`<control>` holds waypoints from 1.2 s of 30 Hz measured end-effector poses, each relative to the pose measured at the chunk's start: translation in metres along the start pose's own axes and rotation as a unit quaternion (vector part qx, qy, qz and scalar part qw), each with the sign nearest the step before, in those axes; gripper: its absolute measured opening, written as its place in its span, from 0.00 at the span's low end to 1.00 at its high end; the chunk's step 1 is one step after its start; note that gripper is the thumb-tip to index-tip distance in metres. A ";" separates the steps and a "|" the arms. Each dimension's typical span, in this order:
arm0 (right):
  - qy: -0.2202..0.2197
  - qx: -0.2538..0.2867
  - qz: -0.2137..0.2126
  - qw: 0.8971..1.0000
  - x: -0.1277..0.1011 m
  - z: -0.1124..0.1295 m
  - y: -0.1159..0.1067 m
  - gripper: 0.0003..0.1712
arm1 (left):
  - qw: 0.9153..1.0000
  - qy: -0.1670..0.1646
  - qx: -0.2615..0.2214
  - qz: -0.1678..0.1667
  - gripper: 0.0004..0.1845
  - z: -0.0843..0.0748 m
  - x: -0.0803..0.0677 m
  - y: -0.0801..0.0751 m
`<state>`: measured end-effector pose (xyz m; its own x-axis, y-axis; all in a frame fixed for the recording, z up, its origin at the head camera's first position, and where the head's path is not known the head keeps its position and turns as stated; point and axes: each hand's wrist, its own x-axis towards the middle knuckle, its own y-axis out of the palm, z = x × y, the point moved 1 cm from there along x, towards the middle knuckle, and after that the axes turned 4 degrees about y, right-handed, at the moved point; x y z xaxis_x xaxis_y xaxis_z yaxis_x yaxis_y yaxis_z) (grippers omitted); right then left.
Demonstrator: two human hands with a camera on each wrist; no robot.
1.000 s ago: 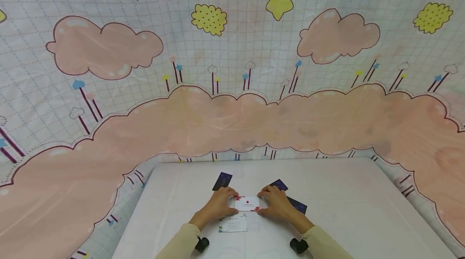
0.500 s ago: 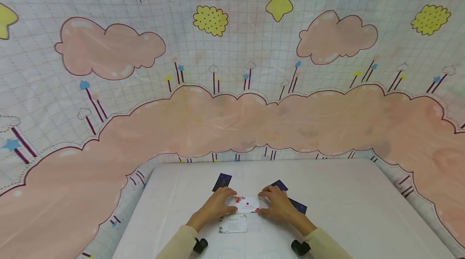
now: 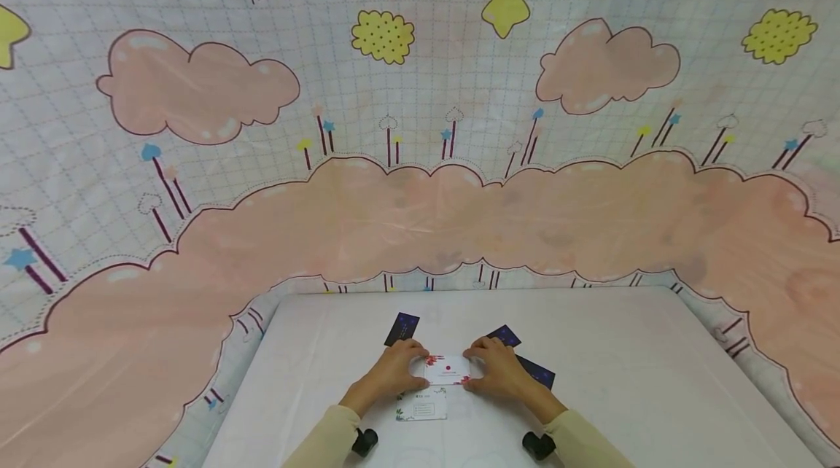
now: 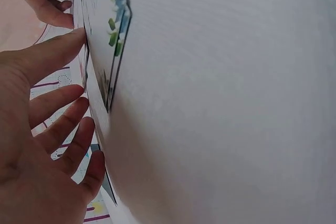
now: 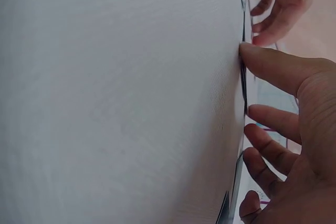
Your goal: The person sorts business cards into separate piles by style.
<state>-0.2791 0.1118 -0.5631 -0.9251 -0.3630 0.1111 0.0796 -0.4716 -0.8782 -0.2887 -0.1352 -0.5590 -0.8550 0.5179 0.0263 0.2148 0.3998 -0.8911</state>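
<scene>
On the white table [image 3: 623, 380] the person's 2 hands bracket 1 small white card with red flowers [image 3: 447, 369], seemingly to keep it square and flat on the surface.

The left hand [image 3: 394, 373] sits at the card's left short edge. In the left wrist view its thumb tip [image 4: 68, 43] presses that edge and the other fingers [image 4: 73, 129] lie spread and nearly straight against the far side, so this is a light push, not a closed grasp.

The card lies flat between the 2 hands, touching both, with its printed face up.

The right hand [image 3: 502, 372] mirrors this at the right short edge: thumb tip [image 5: 257, 56] on the edge, fingers loosely bent beside it.

Just near of the held card lies 1 white card with green print [image 3: 421, 405]. Dark blue cards lie apart on the table: 1 far left [image 3: 402, 327], 1 behind the right hand [image 3: 505, 335], 1 at its right [image 3: 538, 373].
</scene>
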 end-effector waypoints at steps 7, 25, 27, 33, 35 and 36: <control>0.008 -0.004 -0.001 1.000 0.001 0.000 0.001 0.27 | 1.000 0.003 0.008 -0.001 0.25 0.000 0.000 0.000; 0.014 -0.008 -0.001 1.000 0.004 -0.001 0.003 0.27 | 1.000 -0.011 -0.012 -0.003 0.26 0.002 0.001 0.000; 0.016 -0.009 -0.001 1.000 0.005 -0.001 0.003 0.27 | 1.000 -0.010 -0.013 -0.002 0.26 0.003 0.002 0.000; 0.013 -0.006 -0.003 1.000 0.009 -0.002 0.004 0.28 | 1.000 -0.009 -0.024 -0.003 0.26 0.007 0.004 -0.002; 0.014 -0.007 -0.006 1.000 0.009 -0.002 0.004 0.28 | 0.999 -0.011 -0.034 -0.004 0.27 0.008 0.005 -0.003; 0.016 -0.004 -0.008 1.000 0.010 -0.002 0.004 0.28 | 0.999 -0.013 -0.040 -0.006 0.27 0.008 0.005 -0.004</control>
<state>-0.2884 0.1083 -0.5661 -0.9376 -0.3295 0.1109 0.0611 -0.4701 -0.8805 -0.2974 -0.1404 -0.5594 -0.8695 0.4933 0.0238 0.2408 0.4655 -0.8516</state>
